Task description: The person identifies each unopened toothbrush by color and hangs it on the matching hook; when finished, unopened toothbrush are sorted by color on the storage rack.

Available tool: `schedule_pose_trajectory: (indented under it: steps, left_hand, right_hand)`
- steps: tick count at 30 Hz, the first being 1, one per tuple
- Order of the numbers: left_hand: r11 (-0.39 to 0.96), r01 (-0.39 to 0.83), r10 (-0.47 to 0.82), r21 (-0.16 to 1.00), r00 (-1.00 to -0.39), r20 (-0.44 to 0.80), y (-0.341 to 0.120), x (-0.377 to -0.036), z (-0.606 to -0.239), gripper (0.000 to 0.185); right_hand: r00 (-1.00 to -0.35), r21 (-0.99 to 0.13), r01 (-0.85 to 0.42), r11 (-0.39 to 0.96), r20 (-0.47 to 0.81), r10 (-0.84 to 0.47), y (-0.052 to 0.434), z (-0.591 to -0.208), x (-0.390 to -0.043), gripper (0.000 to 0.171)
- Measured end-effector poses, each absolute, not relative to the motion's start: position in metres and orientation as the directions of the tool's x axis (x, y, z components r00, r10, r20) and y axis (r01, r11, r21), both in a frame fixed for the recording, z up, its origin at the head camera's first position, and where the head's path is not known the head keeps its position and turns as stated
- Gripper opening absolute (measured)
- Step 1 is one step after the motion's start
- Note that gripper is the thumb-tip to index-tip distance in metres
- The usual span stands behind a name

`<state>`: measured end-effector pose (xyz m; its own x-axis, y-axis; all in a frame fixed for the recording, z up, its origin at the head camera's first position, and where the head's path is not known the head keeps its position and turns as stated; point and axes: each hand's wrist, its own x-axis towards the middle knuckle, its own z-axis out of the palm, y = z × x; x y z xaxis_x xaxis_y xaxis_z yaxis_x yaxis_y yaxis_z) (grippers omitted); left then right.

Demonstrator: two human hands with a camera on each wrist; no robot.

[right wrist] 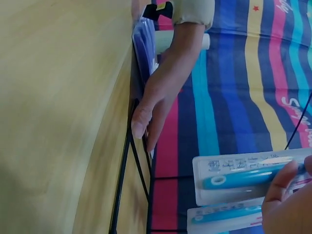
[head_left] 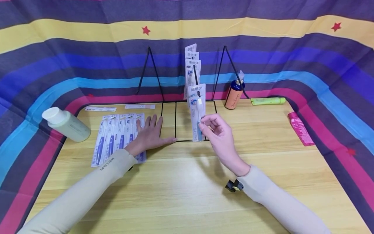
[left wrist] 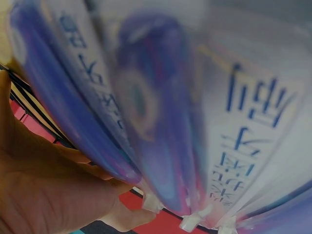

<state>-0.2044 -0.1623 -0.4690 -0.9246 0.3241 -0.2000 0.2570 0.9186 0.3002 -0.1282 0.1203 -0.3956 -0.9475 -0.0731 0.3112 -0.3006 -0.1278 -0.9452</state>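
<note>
A person in pale long sleeves works at a light wooden table [head_left: 187,195] hemmed in by striped cloth. The left hand [head_left: 150,135] lies flat, palm down, fingers straight and slightly spread, resting on the right edge of a row of packaged toothbrushes [head_left: 112,139] laid side by side on the table. The right hand [head_left: 217,133] is raised just in front of a black wire rack [head_left: 175,122] and pinches the front toothbrush pack [head_left: 197,112] between thumb and curled fingertips, near its lower half. That pack stands upright at the head of a line of similar packs [head_left: 192,63] hung one behind another on the rack (the right wrist view shows a blue handle under clear plastic). Well off to the left lies a pale green bottle [head_left: 66,123] on its side. At the back right stands an orange bottle with a blue top [head_left: 233,94], with a yellow-green tube [head_left: 268,101] beside it and a pink tube [head_left: 300,128] near the right edge
</note>
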Motion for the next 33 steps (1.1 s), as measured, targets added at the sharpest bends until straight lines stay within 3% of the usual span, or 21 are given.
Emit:
schedule_pose_trajectory:
  steps: [11,19,28,33]
  left_hand:
    - [0.920,0.252,0.319,0.299,-0.925,-0.205,-0.163,-0.204,-0.472,0.129]
    - [0.915,0.254,0.323,0.313,-0.927,-0.192,-0.163,-0.205,-0.472,0.128]
    - [0.916,0.257,0.324,0.307,-0.927,-0.188,-0.164,-0.205,-0.473,0.129]
    - [0.917,0.250,0.319,0.311,-0.927,-0.196,-0.164,-0.204,-0.472,0.129]
  right_hand:
    - [-0.934,-0.937,-0.331,-0.112,0.342,-0.102,0.117,-0.400,-0.167,0.037]
    - [-0.920,-0.920,-0.358,-0.158,0.377,-0.110,0.118,-0.407,-0.196,0.034]
    - [-0.926,-0.930,-0.351,-0.110,0.362,-0.107,0.143,-0.423,-0.211,0.035]
    - [-0.937,-0.953,-0.302,-0.029,0.302,-0.177,0.169,-0.431,-0.213,0.042]
